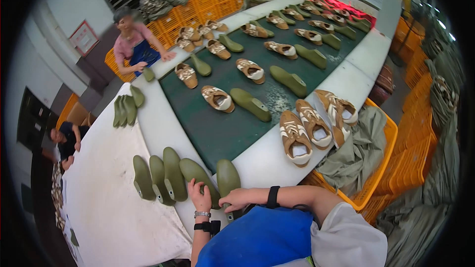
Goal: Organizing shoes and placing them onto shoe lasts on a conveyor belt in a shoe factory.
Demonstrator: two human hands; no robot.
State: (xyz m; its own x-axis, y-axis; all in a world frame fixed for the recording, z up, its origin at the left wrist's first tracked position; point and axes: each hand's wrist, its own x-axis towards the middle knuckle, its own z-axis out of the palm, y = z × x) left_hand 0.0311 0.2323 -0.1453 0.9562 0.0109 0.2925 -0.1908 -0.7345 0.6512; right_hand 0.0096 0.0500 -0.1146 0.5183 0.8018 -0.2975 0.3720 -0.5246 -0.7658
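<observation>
Two olive-green shoe lasts (198, 174) (228, 178) lie side by side on the white table edge (262, 160); toes pointing away.

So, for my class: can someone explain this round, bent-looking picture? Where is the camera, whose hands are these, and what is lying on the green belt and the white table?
The camera sits on a worker's head and looks down through a fisheye lens, so straight edges curve. The two bare arms at the bottom are that worker's own. The left hand rests on one green shoe last, a foot-shaped form. The right hand grips another last beside it. Three more lasts lie in a row on the white table. The green belt carries brown-and-white shoes, each next to a last. Three shoes wait at the belt's near end. Another person stands at the far side.
</observation>
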